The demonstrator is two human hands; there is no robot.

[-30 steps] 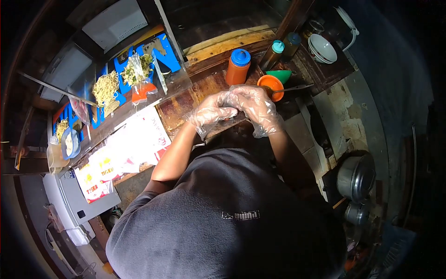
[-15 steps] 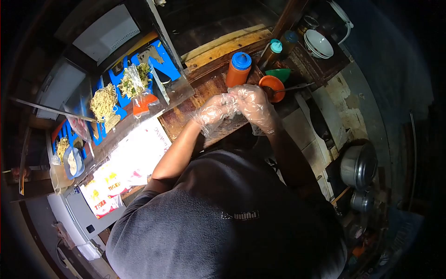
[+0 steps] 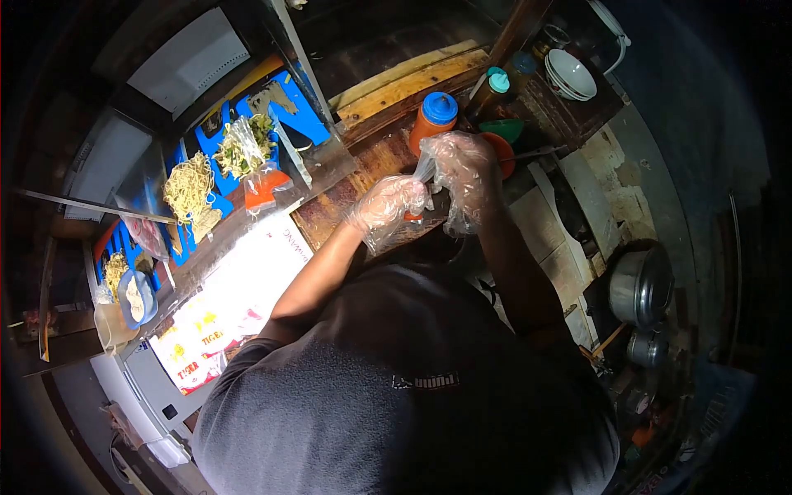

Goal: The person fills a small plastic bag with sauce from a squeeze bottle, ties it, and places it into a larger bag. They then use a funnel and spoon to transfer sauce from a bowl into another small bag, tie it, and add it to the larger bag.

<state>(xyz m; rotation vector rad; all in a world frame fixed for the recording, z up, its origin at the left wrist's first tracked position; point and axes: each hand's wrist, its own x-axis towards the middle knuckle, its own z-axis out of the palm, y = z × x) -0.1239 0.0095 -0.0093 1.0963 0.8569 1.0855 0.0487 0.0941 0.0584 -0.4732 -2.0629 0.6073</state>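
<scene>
At twelve o'clock I have the left hand (image 3: 393, 204) and right hand (image 3: 464, 171) each pinching a stretched length of clear plastic (image 3: 426, 168), which too hard a pull could tear. A right-hand swing toward eleven o'clock might tip the orange bottle (image 3: 428, 130).

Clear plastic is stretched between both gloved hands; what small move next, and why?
Probably twist the clear plastic bag with the right hand: the film looks taut between the hands, the left hand grips it lower, and no knot is visible.
</scene>
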